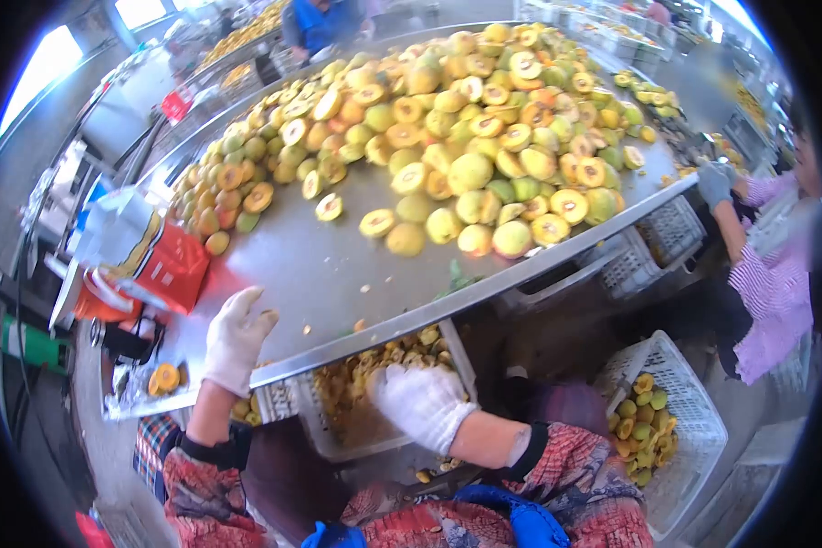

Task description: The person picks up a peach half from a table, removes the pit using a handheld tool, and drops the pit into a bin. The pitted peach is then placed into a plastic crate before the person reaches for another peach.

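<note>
My left hand (236,340), in a white knitted glove, is raised over the near left edge of the metal table (283,274). Its thumb and fingers are apart and nothing shows between them. My right hand (420,408), gloved alike, is above a white crate (349,447) below the table edge. The fingers look curled in and slightly blurred; what they hold, if anything, is hidden. Wet-looking scraps and fruit pieces (338,388) lie in that crate. Beyond my hands, a large heap of yellow-green peaches (470,171), many halved with orange flesh, covers the table's far part.
A red and white bag (169,265) stands at the table's left end, near a halved peach (164,378) on plastic. At right, another white crate (703,438) holds peaches. A co-worker in a striped sleeve (744,274) stands at the right edge; another person (318,26) is behind.
</note>
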Demonstrator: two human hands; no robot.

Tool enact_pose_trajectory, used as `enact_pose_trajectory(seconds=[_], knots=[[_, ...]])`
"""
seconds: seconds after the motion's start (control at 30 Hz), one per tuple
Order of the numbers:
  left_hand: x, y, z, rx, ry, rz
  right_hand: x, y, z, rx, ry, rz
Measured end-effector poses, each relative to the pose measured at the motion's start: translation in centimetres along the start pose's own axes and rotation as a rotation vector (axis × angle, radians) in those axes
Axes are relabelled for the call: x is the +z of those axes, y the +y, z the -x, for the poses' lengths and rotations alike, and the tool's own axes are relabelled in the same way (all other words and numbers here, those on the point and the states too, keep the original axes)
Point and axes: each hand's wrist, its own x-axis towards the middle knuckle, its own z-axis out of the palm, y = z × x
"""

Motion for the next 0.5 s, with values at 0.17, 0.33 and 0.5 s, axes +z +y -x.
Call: enact_pose_trajectory(seconds=[0.17,0.33,0.5], knots=[[9.0,5.4,-11.5,0.131,-0.164,-0.036,3.4,0.6,-0.2,0.18,-0.104,-0.464],[15.5,6.2,-17.0,0.177,-0.157,-0.34,4.9,1.5,0.4,0.026,0.112,-0.27],[21.4,-1.3,-22.4,0.182,-0.38,-0.018,0.0,2.1,2.1,0.025,0.106,-0.381]])
